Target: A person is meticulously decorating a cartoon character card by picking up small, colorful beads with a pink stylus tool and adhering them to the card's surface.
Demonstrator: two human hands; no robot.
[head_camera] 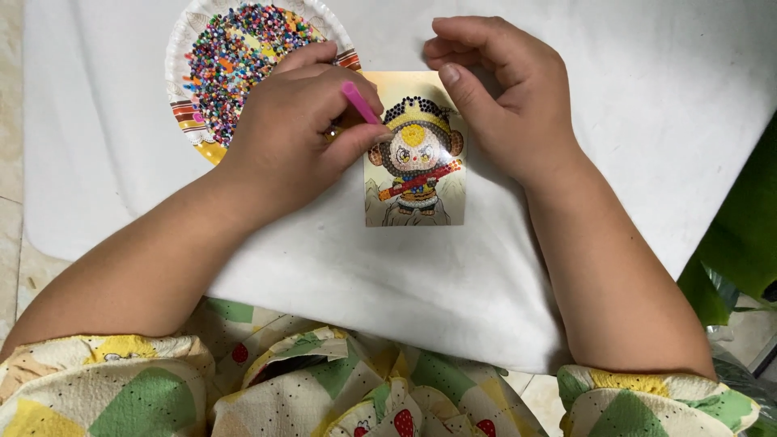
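Observation:
A small picture card (pixel 414 150) with a bead-covered cartoon monkey lies on a white cloth (pixel 388 275). My left hand (pixel 295 129) grips a pink pen-like tool (pixel 358 102), its tip at the card's upper left. My right hand (pixel 502 89) rests curled at the card's top right corner, thumb pressing its edge. A paper plate (pixel 188 121) heaped with several multicoloured beads sits behind my left hand, partly hidden by it.
The white cloth covers a surface over pale floor tiles (pixel 10 146). Green plant leaves (pixel 736 243) stand at the right edge. My patterned sleeves (pixel 324 388) fill the bottom of the view.

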